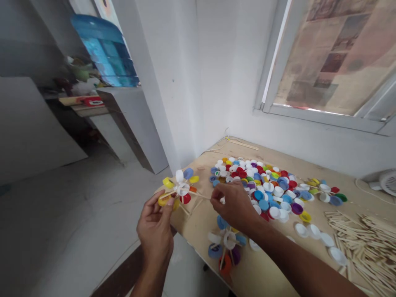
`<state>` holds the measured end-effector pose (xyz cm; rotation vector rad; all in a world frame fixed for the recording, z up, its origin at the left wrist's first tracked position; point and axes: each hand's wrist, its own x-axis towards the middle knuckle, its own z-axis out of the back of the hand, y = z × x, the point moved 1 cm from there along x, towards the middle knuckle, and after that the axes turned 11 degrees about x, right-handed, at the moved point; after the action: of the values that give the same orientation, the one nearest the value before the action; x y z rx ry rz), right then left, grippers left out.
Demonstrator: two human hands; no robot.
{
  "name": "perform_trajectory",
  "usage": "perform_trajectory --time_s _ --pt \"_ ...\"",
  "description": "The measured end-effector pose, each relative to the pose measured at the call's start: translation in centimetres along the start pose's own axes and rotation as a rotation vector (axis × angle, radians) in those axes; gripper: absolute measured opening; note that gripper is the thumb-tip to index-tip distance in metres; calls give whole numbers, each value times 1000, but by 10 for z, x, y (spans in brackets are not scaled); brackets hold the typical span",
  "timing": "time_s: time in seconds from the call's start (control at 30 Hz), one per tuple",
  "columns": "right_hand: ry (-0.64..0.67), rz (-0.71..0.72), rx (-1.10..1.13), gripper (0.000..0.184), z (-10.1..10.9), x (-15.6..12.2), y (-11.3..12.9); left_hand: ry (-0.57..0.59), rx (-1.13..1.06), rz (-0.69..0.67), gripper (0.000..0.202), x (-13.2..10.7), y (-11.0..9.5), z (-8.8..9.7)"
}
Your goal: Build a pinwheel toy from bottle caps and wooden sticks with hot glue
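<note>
My left hand (156, 225) holds up a wheel of bottle caps on thin wooden sticks (180, 189), with a white cap at its hub and yellow, blue, red and white caps round it. My right hand (233, 203) pinches the end of one stick that juts from the wheel toward the right. A second cap wheel (227, 243) lies flat on the plywood table (272, 270) below my right wrist. A heap of coloured and white bottle caps (262, 185) spreads just beyond my right hand.
A pile of wooden sticks (365, 243) lies at the table's right. A small white fan (388, 181) stands at the far right by the wall. A window covered with newspaper (337, 53) is above. A blue water jug (105, 49) stands on a shelf at left.
</note>
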<state>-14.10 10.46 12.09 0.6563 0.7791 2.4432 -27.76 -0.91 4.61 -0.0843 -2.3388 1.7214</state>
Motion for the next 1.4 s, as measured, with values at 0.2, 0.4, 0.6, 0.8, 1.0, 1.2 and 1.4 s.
perform_trajectory --time_s 0.2,0.4,0.6,0.8,1.0,1.2,1.4 --pt "-12 -2 7 11 -1 -3 0 -22 -32 -20 32 -1 -4 -1" --pt "-43 4 3 11 -2 -3 -1 -8 -20 -62 34 -5 -7 -1" --pt "-57 56 -20 13 -5 -9 1 16 41 -113 35 -7 -6 -1" --pt "-45 79 15 18 -5 -14 10 30 30 -102 36 -8 -5 -3" --pt "75 -117 300 11 -7 -6 -1 44 4 -46 38 -3 -5 0" --pt "116 -232 506 14 -9 -2 -4 104 -17 21 36 -4 -7 -1" --pt "12 -206 497 7 -9 -2 4 161 8 2 44 -11 -8 -7"
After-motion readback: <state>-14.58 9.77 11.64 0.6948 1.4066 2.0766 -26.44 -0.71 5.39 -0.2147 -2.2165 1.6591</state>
